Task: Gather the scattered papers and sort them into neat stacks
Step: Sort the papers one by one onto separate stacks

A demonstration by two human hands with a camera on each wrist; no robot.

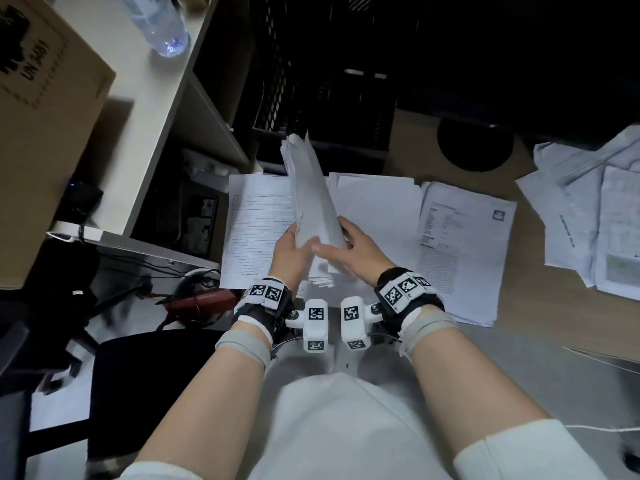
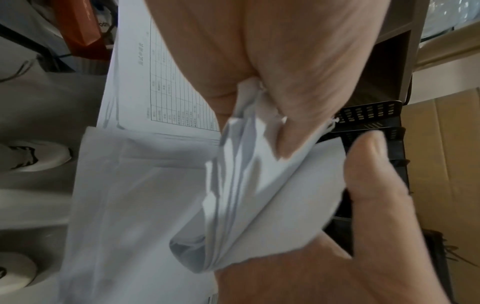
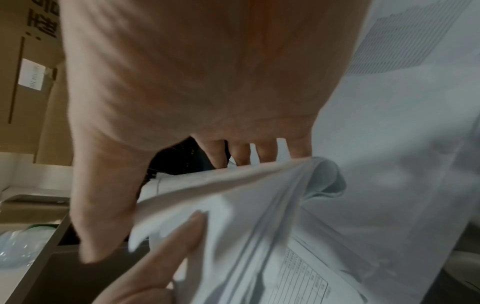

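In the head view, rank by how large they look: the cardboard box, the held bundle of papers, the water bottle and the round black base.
1. cardboard box, nearest the camera, so enlarged
2. held bundle of papers, in both hands
3. water bottle and round black base look alike; the bottle is cut off by the frame, so unranked.

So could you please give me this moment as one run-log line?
left hand: grips paper bundle | right hand: grips same bundle | bundle: upright, edges uneven | floor stacks: untouched
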